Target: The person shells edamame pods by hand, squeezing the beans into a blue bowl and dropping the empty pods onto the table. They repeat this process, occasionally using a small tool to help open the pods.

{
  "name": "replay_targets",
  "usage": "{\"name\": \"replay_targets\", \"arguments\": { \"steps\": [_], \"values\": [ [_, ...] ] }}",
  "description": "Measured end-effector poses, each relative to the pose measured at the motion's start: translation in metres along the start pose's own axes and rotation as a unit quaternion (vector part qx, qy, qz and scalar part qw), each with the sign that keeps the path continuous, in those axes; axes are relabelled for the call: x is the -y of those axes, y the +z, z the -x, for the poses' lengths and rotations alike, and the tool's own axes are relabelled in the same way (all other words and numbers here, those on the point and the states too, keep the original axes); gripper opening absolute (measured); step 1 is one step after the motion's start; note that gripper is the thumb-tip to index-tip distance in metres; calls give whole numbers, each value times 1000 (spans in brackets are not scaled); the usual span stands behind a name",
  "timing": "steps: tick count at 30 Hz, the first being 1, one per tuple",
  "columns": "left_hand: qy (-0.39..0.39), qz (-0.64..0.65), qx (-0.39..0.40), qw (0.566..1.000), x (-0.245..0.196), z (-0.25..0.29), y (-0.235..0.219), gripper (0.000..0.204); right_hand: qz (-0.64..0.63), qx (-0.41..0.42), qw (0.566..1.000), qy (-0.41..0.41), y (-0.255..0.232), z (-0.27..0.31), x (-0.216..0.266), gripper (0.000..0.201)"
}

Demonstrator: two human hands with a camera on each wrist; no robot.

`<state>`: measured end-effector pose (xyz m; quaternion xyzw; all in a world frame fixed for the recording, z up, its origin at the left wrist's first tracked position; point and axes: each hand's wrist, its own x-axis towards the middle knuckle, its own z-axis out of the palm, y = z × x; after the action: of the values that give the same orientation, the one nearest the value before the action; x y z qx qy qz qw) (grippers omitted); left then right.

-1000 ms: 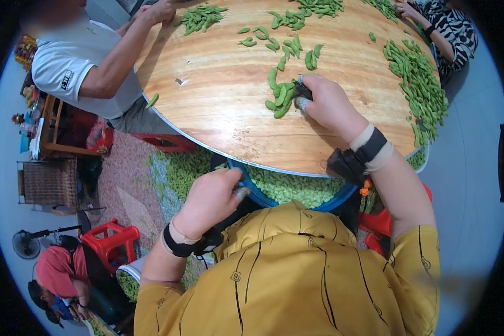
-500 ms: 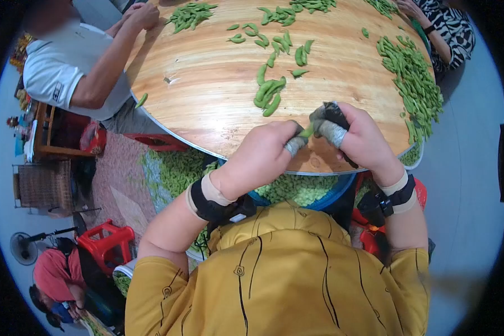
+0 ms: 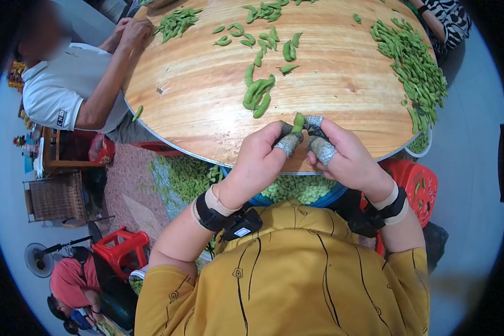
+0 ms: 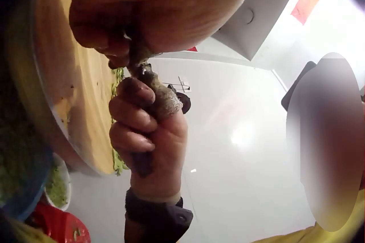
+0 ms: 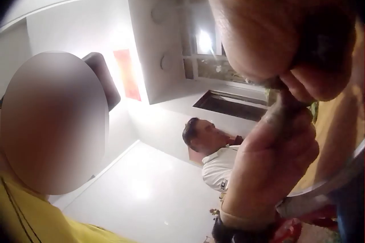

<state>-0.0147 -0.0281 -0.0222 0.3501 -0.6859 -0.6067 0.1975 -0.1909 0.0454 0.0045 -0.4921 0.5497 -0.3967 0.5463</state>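
In the head view, my left hand (image 3: pixel 259 162) pinches a green pod (image 3: pixel 298 122) between wrapped thumb and finger, above the wooden table's front edge. My right hand (image 3: pixel 350 159), its thumb and finger also in grey wraps, is against the pod's right side. The left wrist view has my right hand (image 4: pixel 151 135) with fingers curled round a dark object (image 4: pixel 142 164), its tip meeting my left hand (image 4: pixel 142 12). In the right wrist view both hands meet; the pod there is hidden. Loose pods (image 3: pixel 257 94) lie on the table beyond my left hand.
A large pod heap (image 3: pixel 411 70) covers the table's right side; a smaller pile (image 3: pixel 176 23) lies far left. Below the edge sits a blue tub (image 3: pixel 333 194) of shelled beans. Red stools (image 3: pixel 411 185) flank me. One person (image 3: pixel 67 89) sits left, another (image 3: pixel 445 22) far right.
My right hand has come back from the pods on the table, and my left hand has risen to meet it. The pod between them now stands more upright than half a second ago.
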Motion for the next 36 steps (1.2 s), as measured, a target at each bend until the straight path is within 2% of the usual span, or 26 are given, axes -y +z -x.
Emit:
{"name": "replay_targets", "arguments": {
  "steps": [4, 6, 7, 8, 9, 12, 13, 14, 15, 17, 19, 20, 21, 22, 24, 25, 27, 29, 31, 32, 33, 34, 35, 36],
  "values": [
    [-5, 42, -8, 999, 1, 1, 4, 17, -54, 19, 996, 63, -1, 1, 1, 36],
    [83, -93, -47, 991, 1, 3, 5, 17, -67, 20, 995, 78, 1, 0, 4, 37],
    [83, -93, -47, 991, 0, 5, 5, 17, -105, 17, 990, 88, 2, 0, 6, 38],
    [145, -219, -82, 961, -2, 7, 5, 17, -143, 14, 985, 98, 3, -1, 7, 39],
    [205, -341, -113, 911, -3, 9, 5, 17, -143, 13, 985, 99, 4, -1, 7, 39],
    [231, -372, -110, 892, -1, 14, 0, 17, -180, 20, 976, 122, 3, 0, 6, 37],
    [232, -370, -109, 893, -2, 14, -5, 17, -257, 55, 954, 144, 0, 2, 6, 35],
    [99, -152, -21, 983, -7, 14, -13, 18, -332, 90, 925, 165, -2, 4, 6, 34],
    [-42, 78, 68, 994, -10, 14, -18, 19, -331, 90, 925, 165, -3, 7, 6, 34],
    [-66, 112, 81, 988, -11, 12, -22, 15, -370, 150, 903, 162, -4, 9, 6, 31],
    [-89, 144, 98, 981, -11, 13, -22, 13, -334, 121, 919, 171, 0, 5, 7, 32],
    [22, -61, 38, 997, -8, 13, -17, 17, -298, 88, 933, 182, 2, 4, 8, 33],
    [133, -263, -26, 955, -5, 13, -11, 21, -298, 88, 933, 182, 5, 4, 9, 33],
    [133, -262, -27, 955, -1, 12, -7, 21, -276, 74, 943, 173, 9, 4, 10, 33],
    [219, -417, -130, 872, 4, 13, 1, 20, -254, 61, 951, 163, 13, 4, 12, 34],
    [222, -449, -135, 855, 4, 14, 2, 22, -246, 53, 955, 160, 14, 5, 13, 35],
    [234, -452, -132, 850, 1, 17, 2, 21, -238, 46, 958, 156, 14, 6, 13, 35],
    [246, -456, -129, 845, 3, 19, 2, 19, -305, 72, 934, 169, 10, 8, 10, 36],
    [259, -350, -84, 896, 5, 20, 0, 8, -311, 79, 931, 174, 6, 10, 6, 36],
    [259, -351, -83, 896, 3, 23, -1, 8, -316, 85, 928, 180, 6, 11, 5, 35],
    [91, -83, -11, 992, -4, 26, -3, 8, -318, 84, 927, 180, 6, 12, 5, 35],
    [-88, 195, 62, 975, -9, 27, -4, 13, -330, 74, 922, 186, 6, 14, 5, 34],
    [-89, 195, 63, 975, -7, 27, -6, 13, -342, 65, 917, 193, 6, 16, 5, 34],
    [-120, 257, 83, 955, -3, 26, -7, 18, -343, 65, 917, 193, 7, 17, 2, 34]
  ]
}}
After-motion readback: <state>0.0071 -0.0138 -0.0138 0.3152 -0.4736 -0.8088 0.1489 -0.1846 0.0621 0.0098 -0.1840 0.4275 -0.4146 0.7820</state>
